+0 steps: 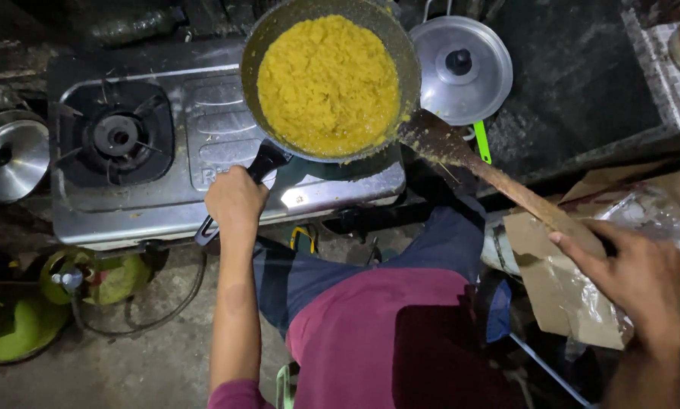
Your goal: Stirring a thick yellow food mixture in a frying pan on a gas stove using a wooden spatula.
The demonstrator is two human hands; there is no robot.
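Observation:
A dark frying pan (253, 45) full of a yellow, grainy mash (328, 83) sits on the right burner of a steel two-burner gas stove (218, 129). My left hand (235, 200) grips the pan's black handle (264, 163) at the stove's front edge. My right hand (634, 277), at the right, holds the long handle of a wooden spatula (461, 155). The spatula's flat blade rests just outside the pan's right rim, smeared with yellow bits.
A steel lid with a black knob (461, 68) lies behind the pan on the right. Another lid (10, 155) sits left of the stove. The left burner (116, 135) is bare. Green gas cylinders (21, 326) stand on the floor. Cardboard and plastic wrap (582, 303) lie under my right hand.

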